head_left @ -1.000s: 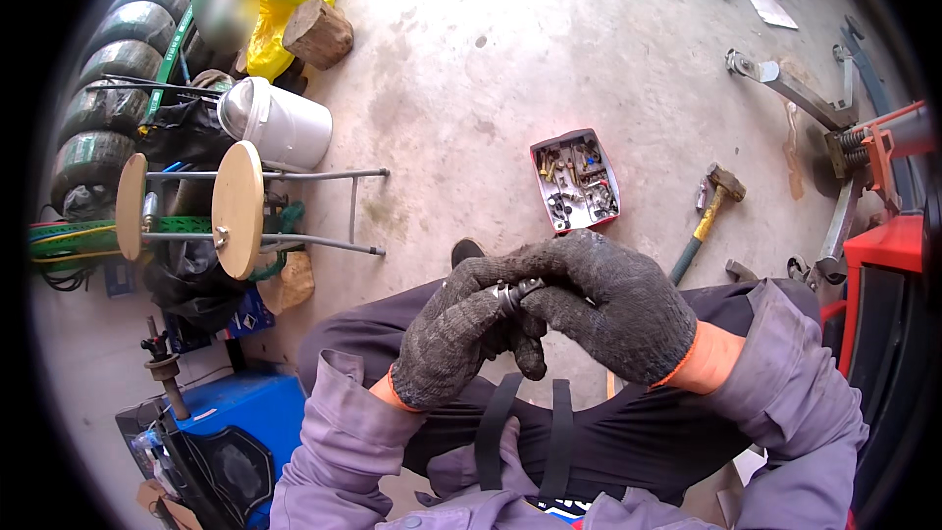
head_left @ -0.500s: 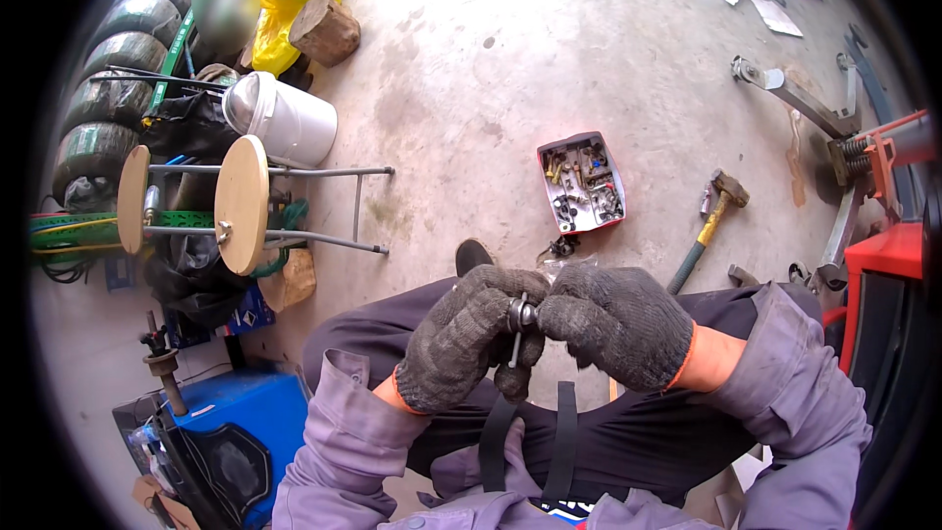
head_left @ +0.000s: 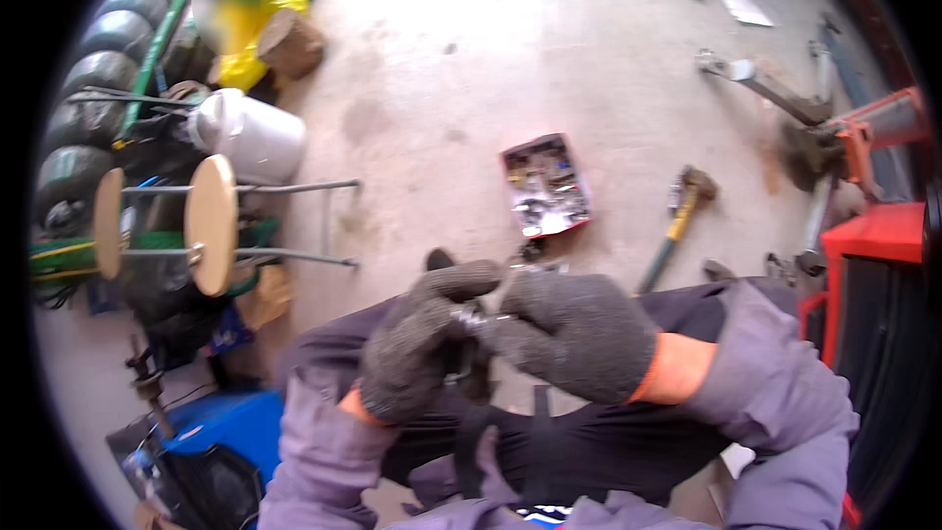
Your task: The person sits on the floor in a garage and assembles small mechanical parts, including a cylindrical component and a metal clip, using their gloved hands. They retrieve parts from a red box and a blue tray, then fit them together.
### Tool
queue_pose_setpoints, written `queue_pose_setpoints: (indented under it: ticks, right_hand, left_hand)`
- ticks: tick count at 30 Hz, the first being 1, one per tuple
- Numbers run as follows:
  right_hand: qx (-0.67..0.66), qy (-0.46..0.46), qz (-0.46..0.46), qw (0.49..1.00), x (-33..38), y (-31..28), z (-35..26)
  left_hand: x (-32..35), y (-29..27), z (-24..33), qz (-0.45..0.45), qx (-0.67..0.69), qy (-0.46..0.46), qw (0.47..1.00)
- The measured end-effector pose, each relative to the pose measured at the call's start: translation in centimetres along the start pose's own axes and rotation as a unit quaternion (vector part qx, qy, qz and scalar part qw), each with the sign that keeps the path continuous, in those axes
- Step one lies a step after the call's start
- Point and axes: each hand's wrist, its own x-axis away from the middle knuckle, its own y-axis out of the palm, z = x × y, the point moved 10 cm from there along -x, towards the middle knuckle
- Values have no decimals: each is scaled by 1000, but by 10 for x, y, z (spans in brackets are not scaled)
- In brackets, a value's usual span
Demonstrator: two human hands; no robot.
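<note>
My left hand [head_left: 422, 345], in a dark grey knitted glove with an orange cuff, is closed around a small shiny metal part [head_left: 469, 318]. Motion smears the part, and the fingers cover most of it, so its kind does not show. From the other side my right hand [head_left: 577, 336], gloved alike, has its thumb and fingers pinched at the part's end. Both hands meet above my lap. Beyond them on the floor lies a shallow red-rimmed box [head_left: 507, 177] of small metal fittings. A hammer [head_left: 677, 226] with a yellow and dark handle rests to its right.
At the left are a stool [head_left: 212, 226] with a round wooden seat, a white bucket [head_left: 260, 137], a log piece [head_left: 290, 43] and stacked tyres [head_left: 103, 74]. A blue machine [head_left: 231, 432] stands near left. A floor jack [head_left: 785, 93] and red cabinet [head_left: 873, 236] line the right.
The whole view has shifted, with the surroundings sliding left. My hands have drawn slightly apart and turned, and the metal part, with its thin rod visible before, is now blurred and more covered.
</note>
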Motion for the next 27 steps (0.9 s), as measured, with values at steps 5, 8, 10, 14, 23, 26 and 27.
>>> queue_pose_setpoints:
  ticks: [5, 8, 10, 14, 23, 26, 27]
  right_hand:
    - [-14, -45, -63, 997, 9, 21, -1]
    - [-48, -68, -74, 994, 29, 24, -2]
    - [-54, -85, -46, 994, 35, 24, -8]
    - [19, -44, -36, 998, 29, 16, -9]
    - [-125, 102, -100, 982, 21, 28, 8]
    - [-78, 183, -189, 962, 17, 31, 14]
    - [-57, 177, -153, 970, 12, 22, 14]
  left_hand:
    - [13, 3, 2, 30, -118, 0, 993]
    - [13, 8, 3, -7, -195, 48, 980]
    - [17, 10, 4, -12, -212, 40, 976]
    - [17, -3, 0, 53, -120, 30, 991]
    - [17, 8, 5, -50, -186, 51, 980]
    - [15, -2, 10, -47, -254, 90, 962]
    - [13, -5, 10, -20, -247, 80, 966]
